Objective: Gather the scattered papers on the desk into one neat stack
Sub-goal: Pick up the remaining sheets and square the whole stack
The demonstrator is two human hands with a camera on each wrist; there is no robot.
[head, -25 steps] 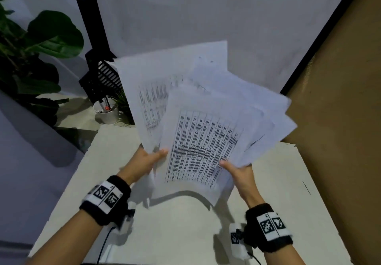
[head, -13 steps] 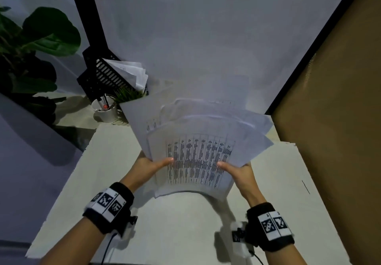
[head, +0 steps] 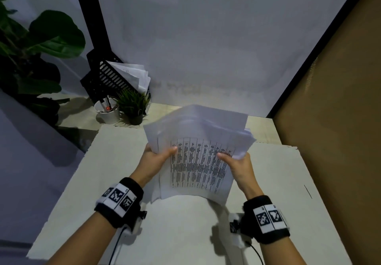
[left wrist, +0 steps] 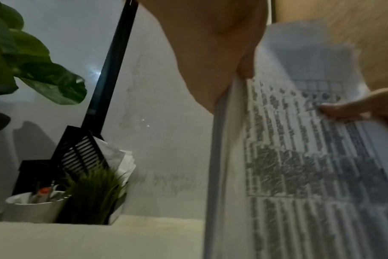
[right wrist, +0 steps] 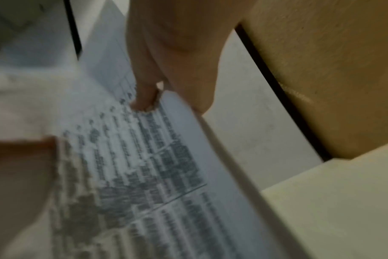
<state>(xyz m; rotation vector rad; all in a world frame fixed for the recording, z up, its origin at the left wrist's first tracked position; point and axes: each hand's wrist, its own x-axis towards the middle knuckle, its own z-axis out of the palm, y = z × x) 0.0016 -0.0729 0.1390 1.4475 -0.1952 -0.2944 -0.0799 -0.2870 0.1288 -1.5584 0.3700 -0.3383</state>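
A bundle of white papers [head: 198, 161] with printed tables on the top sheet is held between both hands above the pale desk [head: 185, 233]. My left hand [head: 156, 157] grips the bundle's left edge, thumb on top. My right hand [head: 237, 161] grips the right edge, thumb pressed on the print. The sheets overlap loosely and fan out a little at the far end. In the left wrist view the papers [left wrist: 299, 157] stand edge-on by my left hand [left wrist: 222, 61], and the right wrist view shows the papers [right wrist: 155, 166] under my right hand's [right wrist: 166, 73] thumb.
At the desk's back left stand a black file tray [head: 107, 79] holding more paper, a white cup [head: 108, 113] with pens and a small potted plant [head: 134, 105]. A big leafy plant [head: 31, 48] is at the left. A brown wall [head: 340, 120] borders the right.
The fanned sheets have been lowered toward the desk and drawn together into a tighter bundle. Both hands keep their grip, now closer to the paper's middle.
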